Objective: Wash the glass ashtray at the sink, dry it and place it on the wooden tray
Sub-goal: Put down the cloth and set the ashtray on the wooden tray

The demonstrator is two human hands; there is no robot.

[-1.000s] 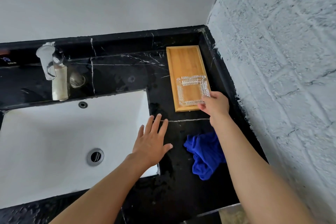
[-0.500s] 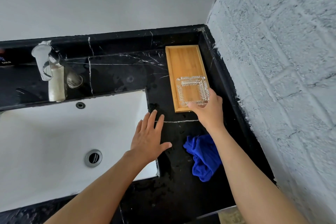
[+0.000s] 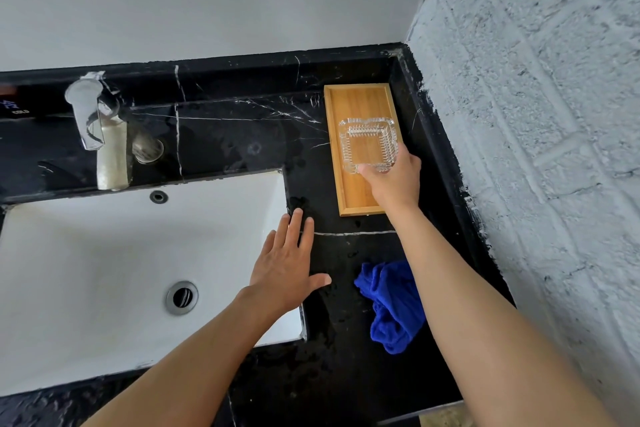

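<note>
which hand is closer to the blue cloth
Right, judged by the forearm: it crosses just beside the blue cloth, the right hand up at the glass ashtray. Left hand lies flat, leftward.

You can read only one word here: "COLD", in small pale capitals on the dark panel at the far left end of the black marble counter's back ledge, left of the chrome tap. Just above that word you see a bluish mark, too blurred for you to make out. A reddish patch sits at the panel's upper edge, cut by the frame; you cannot read anything there.
</note>
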